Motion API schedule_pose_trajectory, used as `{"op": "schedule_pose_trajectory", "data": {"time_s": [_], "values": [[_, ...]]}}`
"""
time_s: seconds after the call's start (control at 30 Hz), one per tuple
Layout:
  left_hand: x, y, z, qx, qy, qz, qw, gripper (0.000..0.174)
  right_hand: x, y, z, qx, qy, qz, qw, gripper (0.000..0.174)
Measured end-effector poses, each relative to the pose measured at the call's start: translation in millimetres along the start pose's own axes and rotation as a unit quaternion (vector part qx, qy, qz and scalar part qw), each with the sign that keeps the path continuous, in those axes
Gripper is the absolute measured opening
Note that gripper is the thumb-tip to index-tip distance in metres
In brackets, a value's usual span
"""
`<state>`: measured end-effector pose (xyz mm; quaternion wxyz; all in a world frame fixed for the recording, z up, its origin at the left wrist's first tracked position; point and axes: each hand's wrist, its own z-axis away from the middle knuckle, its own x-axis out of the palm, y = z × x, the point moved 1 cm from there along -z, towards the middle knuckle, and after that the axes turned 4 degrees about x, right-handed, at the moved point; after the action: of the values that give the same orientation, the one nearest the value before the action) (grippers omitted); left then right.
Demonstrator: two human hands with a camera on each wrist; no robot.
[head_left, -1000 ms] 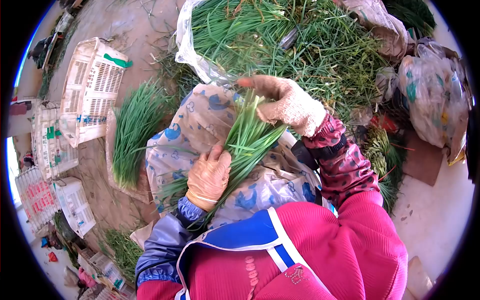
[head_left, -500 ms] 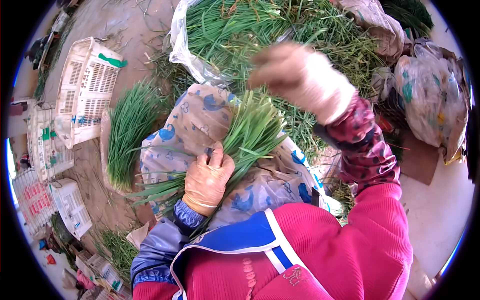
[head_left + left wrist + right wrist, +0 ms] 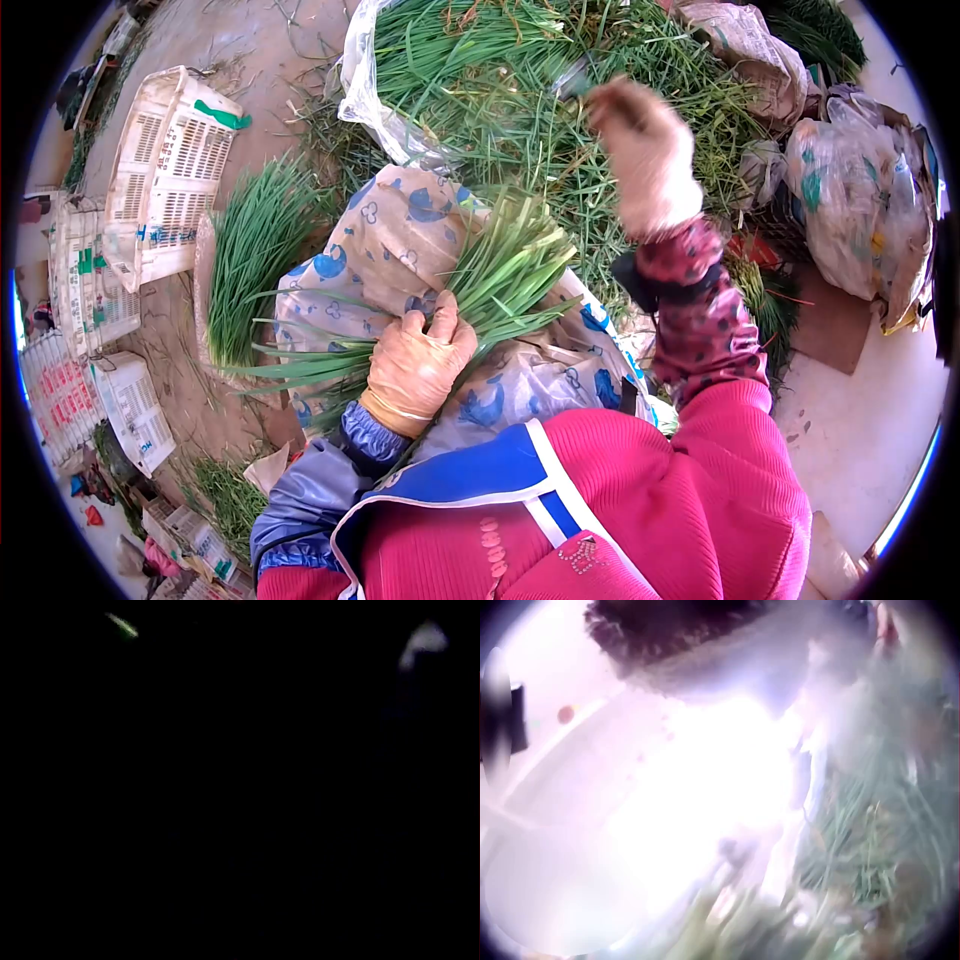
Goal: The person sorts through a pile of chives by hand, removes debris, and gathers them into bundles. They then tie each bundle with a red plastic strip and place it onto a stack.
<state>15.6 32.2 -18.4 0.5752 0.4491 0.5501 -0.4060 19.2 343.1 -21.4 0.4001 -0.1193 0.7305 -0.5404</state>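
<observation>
In the head view my left hand (image 3: pixel 418 368), in a thin tan glove, grips a bunch of garlic chives (image 3: pixel 515 262) over the lap. The cut pale-green ends fan out toward the upper right, and long leaves trail left past the wrist. A plastic sheet (image 3: pixel 400 225) with blue prints covers the lap beneath. My right hand (image 3: pixel 648 155), in a pale knitted glove, is raised away from the bunch, above the loose green heap (image 3: pixel 540 140). Motion blurs its fingers, and no leaves show in them. The left wrist view is nearly black; the right wrist view is washed out.
A tied-looking stack of chives (image 3: pixel 255 265) lies on a board to the left. White plastic crates (image 3: pixel 170 170) stand beyond it along the left side. A clear plastic bag (image 3: pixel 850 200) with contents sits at the right, near a brown cardboard piece (image 3: pixel 835 325).
My right hand has left the cut ends of the bunch and swung up and right over the heap. My left hand keeps its grip, and the ends lie more spread.
</observation>
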Motion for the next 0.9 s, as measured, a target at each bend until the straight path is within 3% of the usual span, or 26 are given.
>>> {"op": "schedule_pose_trajectory", "data": {"time_s": [0.03,0.07,0.1,0.17,0.2,0.23,0.27,0.3,0.37,0.43,0.6,0.73,0.83,0.9], "values": [[0,0,1,0.002,-0.008,-0.003,1.0,0.02,-12,3,-20,0.064,0.04,0.012,0.997,0.022],[0,1,1,0.005,-0.016,-0.007,1.0,0.02,-24,15,-38,0.052,0.049,0.189,0.979,0.033],[0,1,0,0.008,-0.022,-0.01,1.0,0.019,-25,9,-41,0.102,0.06,0.374,0.92,0.052],[2,1,-1,0.015,-0.013,-0.01,1.0,0.019,-15,10,-38,0.067,-0.06,0.368,0.926,0.063],[3,1,-1,0.017,-0.011,-0.009,1.0,0.019,-11,-1,-31,0.036,-0.194,0.339,0.92,0.061],[3,1,-2,0.026,0.0,-0.002,1.0,0.019,-4,-10,-29,0.071,-0.342,0.269,0.897,0.062],[4,0,-3,0.035,0.01,0.005,0.999,0.018,9,5,-28,0.089,-0.42,0.193,0.882,0.056],[3,-2,-4,0.043,0.019,0.01,0.999,0.018,18,-6,-26,0.033,-0.492,0.149,0.857,0.051],[2,-3,-6,0.051,0.024,0.001,0.998,0.018,41,-15,-26,0.0,-0.515,0.164,0.841,0.051],[2,-3,-6,0.056,0.027,0.0,0.998,0.018,57,-33,-24,0.003,-0.537,0.266,0.8,0.054],[6,-1,-6,0.051,0.032,0.007,0.998,0.018,62,-67,-8,-0.106,-0.569,0.417,0.701,0.044],[8,2,-7,0.046,0.044,0.009,0.998,0.015,71,-53,-1,-0.131,-0.608,0.373,0.689,0.036],[3,4,-10,0.039,0.05,0.012,0.998,0.013,66,-37,-1,-0.043,-0.574,0.206,0.791,0.029],[3,5,-10,0.04,0.051,0.015,0.998,0.012,65,-28,-1,0.012,-0.543,0.158,0.824,0.027]]}}
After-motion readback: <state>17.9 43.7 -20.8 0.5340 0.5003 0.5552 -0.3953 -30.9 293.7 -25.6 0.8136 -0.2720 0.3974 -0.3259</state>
